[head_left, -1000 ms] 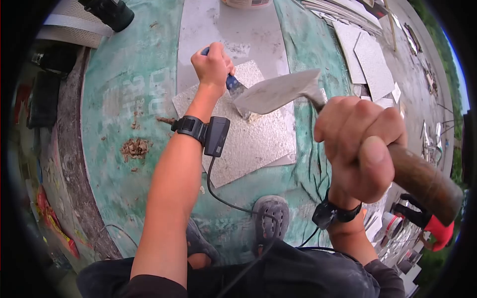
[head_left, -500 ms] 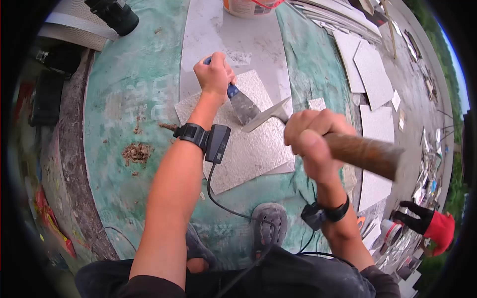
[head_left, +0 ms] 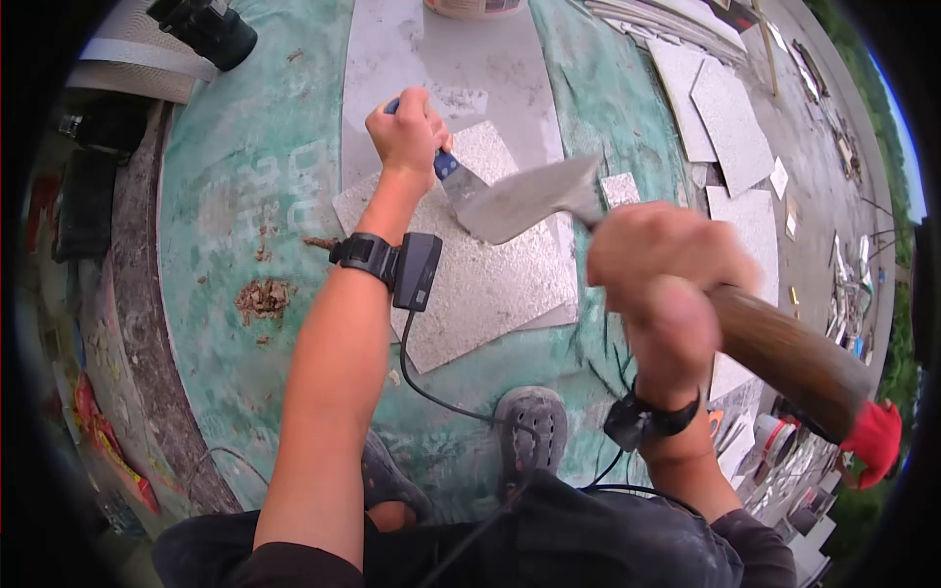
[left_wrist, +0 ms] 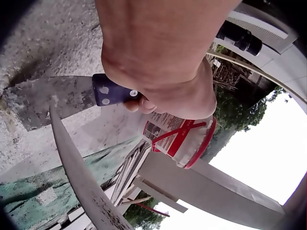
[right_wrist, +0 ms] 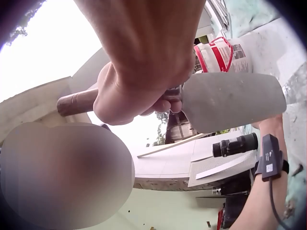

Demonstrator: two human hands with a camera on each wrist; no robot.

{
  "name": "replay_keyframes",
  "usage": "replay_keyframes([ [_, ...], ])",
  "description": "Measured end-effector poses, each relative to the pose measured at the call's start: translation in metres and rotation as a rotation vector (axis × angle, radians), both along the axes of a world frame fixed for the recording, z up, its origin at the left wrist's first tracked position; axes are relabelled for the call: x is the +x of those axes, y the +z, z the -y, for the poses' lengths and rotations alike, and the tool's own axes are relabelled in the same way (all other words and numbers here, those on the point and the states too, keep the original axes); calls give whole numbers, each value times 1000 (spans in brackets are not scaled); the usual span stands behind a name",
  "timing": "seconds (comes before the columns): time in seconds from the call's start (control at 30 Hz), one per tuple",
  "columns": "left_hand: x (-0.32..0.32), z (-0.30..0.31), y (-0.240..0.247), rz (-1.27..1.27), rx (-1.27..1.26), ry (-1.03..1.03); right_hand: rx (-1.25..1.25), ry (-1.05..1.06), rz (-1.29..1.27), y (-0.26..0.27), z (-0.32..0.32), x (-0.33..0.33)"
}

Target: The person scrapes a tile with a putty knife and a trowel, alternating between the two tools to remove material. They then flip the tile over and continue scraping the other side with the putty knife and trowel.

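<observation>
My left hand (head_left: 407, 137) grips the blue handle of a scraper (left_wrist: 57, 98), whose dirty blade slants down to a rough pale tile (head_left: 490, 294). The tile lies askew over a smoother grey board (head_left: 382, 59). Fingers of my right hand (head_left: 671, 284) curl round the wooden handle (head_left: 789, 358) of a tool with a broad metal blade (right_wrist: 235, 98). That blade is raised over the tile, near the scraper; whether they touch cannot be told. In the left wrist view the broad blade's edge (left_wrist: 79, 167) crosses in front of the scraper.
Brown debris (head_left: 263, 299) lies on the green sheet (head_left: 225, 206) at left. A red and white bucket (left_wrist: 180, 141) stands beyond the board. Cut tiles (head_left: 733, 127) and strips are at the right, with a person in red (head_left: 874, 441) farther off. My shoes (head_left: 530, 436) are close to the tile.
The broad blade came down beside the scraper's blade half a second ago, and is now higher, with my right hand lifted. My left hand keeps its grip on the scraper.
</observation>
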State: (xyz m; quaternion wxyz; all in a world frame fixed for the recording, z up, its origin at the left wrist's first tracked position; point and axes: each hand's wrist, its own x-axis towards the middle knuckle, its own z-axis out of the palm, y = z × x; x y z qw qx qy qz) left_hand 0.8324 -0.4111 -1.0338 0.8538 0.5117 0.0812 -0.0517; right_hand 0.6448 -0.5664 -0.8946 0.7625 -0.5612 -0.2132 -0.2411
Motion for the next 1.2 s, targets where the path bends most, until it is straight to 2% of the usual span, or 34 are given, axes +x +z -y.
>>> replay_keyframes([
  [0.03, 1, 0, -1, -8, 5, 5, -144, -44, -36, -24, 1, 5],
  [0.1, 3, 2, 4, -3, 9, 13, -182, -18, -119, -40, 5, 8],
  [0.27, -2, 2, -1, 12, 14, 3, 32, 20, 14, 8, 2, 2],
  [0.33, -2, 1, -1, -4, 21, 1, -46, -26, -30, -11, -4, 3],
  [0.4, 0, 5, 4, -5, 23, 0, -214, -7, -182, -38, 1, 6],
  [0.47, -2, 3, 6, 1, 38, -14, -161, -3, -137, -31, 1, 10],
  [0.53, 1, 5, 3, -8, 46, 6, -2, -1, -108, -10, 0, 2],
  [0.6, -2, 2, -1, 8, 10, -3, 23, 33, -58, -6, 2, -1],
  [0.67, -1, 3, 1, -11, 24, 4, -95, -29, -12, -19, -1, 6],
  [0.7, -2, 4, 3, -29, 37, 13, -212, -43, -119, -46, 2, 9],
  [0.83, -7, 4, 0, -20, 48, -9, -255, -52, -110, -42, 9, -4],
  [0.93, 2, -1, 3, -18, -24, 12, -167, -13, -114, -40, 17, -10],
  [1.1, -3, -14, 5, -76, -94, -87, -15, -104, -109, -41, 26, -22],
  [1.2, -4, -12, 19, -97, -85, -51, 46, -150, -89, -23, 36, -22],
])
